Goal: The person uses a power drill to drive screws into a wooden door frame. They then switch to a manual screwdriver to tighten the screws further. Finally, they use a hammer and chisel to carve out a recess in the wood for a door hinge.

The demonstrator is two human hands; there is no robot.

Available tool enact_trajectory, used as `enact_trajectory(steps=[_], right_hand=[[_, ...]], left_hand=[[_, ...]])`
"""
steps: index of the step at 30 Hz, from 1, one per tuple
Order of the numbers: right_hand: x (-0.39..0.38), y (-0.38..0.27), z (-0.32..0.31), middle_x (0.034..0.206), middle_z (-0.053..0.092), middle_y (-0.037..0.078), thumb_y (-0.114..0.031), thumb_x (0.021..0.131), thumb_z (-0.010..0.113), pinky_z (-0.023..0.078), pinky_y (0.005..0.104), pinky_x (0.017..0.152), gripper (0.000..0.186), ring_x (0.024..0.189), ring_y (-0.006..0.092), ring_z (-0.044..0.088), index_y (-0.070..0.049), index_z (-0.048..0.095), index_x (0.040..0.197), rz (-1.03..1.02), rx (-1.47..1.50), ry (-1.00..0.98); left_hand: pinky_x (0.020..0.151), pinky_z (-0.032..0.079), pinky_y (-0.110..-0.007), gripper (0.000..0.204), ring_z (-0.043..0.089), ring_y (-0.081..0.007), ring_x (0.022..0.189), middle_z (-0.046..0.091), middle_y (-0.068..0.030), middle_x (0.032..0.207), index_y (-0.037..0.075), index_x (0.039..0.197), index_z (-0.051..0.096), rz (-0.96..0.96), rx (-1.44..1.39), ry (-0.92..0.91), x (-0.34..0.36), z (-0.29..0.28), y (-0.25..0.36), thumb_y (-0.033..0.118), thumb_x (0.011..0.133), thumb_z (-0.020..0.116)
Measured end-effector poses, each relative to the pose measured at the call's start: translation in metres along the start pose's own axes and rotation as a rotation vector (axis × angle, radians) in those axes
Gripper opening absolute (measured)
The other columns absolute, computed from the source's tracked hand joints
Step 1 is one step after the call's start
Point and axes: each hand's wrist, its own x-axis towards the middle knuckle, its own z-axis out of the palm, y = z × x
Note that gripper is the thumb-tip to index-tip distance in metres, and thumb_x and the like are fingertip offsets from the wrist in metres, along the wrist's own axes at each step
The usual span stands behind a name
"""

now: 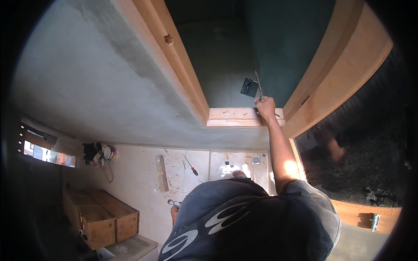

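Note:
My right hand [265,107] is stretched out over the pale wooden sill [235,116] at the foot of a doorway. Its fingers are closed round a long, thin tool [259,83] that points away from me; its exact kind is unclear. Several screws [245,114] lie on the sill, and a dark slim piece shows beside the hand. Low on the left, my left hand [174,213] shows only in part beside my shirt. It is closed on what looks like a hammer [174,203], its metal head showing. A dark box [249,87] lies on the floor past the sill.
A wooden door [344,126] with a dark panel stands open at right, metal hardware [374,222] on its edge. On the tiles lie a red-handled screwdriver [194,172], a pale strip [162,173] and debris. Cardboard boxes [98,224] and a bucket [109,152] stand left.

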Motion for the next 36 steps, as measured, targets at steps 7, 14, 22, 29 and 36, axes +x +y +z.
enact_trajectory(steps=[7,14,22,29,36], right_hand=[[-0.026,0.022,0.003,0.106,0.076,0.025,-0.024,0.084,0.078,0.056,0.0497,0.093,0.032,0.105,0.0420,0.072,-0.002,0.078,0.107,0.151,-0.370,-0.003],[-0.025,0.040,0.009,0.110,0.074,0.027,-0.020,0.089,0.071,0.056,0.0524,0.092,0.028,0.107,0.0423,0.071,-0.002,0.076,0.111,0.164,-0.384,-0.047],[-0.036,0.060,0.009,0.103,0.069,0.022,-0.011,0.090,0.072,0.055,0.0496,0.090,0.023,0.096,0.0426,0.070,0.001,0.071,0.110,-0.102,-0.269,0.097],[-0.057,-0.078,-0.008,0.092,0.073,0.015,0.001,0.089,0.072,0.045,0.0255,0.047,0.023,0.075,0.0164,0.071,0.002,0.071,0.111,0.135,0.720,-0.338],[-0.074,-0.235,0.001,0.092,0.073,0.015,0.003,0.089,0.075,0.046,0.0206,0.043,0.014,0.070,0.0133,0.072,0.004,0.068,0.102,-0.107,1.193,-0.550]], left_hand=[[0.075,0.057,-0.034,0.022,0.070,-0.0163,0.082,0.076,-0.0092,0.096,-0.002,0.105,0.073,-0.036,-0.064,-0.035,0.014,0.020,0.019,-0.007,0.084,0.079],[0.076,0.058,-0.034,0.022,0.070,-0.0166,0.082,0.076,-0.0096,0.097,-0.002,0.105,0.073,-0.063,-0.115,-0.076,0.018,0.044,0.037,-0.007,0.084,0.079],[0.076,0.058,-0.035,0.022,0.071,-0.0171,0.083,0.076,-0.0100,0.097,-0.002,0.105,0.073,-0.098,-0.133,-0.076,0.010,0.052,0.049,-0.007,0.084,0.078],[0.076,0.058,-0.035,0.022,0.071,-0.0175,0.083,0.076,-0.0103,0.097,-0.002,0.105,0.073,-0.119,-0.124,-0.060,0.001,0.050,0.054,-0.007,0.084,0.078],[0.076,0.059,-0.035,0.022,0.071,-0.0179,0.083,0.076,-0.0107,0.097,-0.002,0.105,0.073,-0.125,-0.121,-0.046,-0.006,0.051,0.058,-0.008,0.084,0.077]])
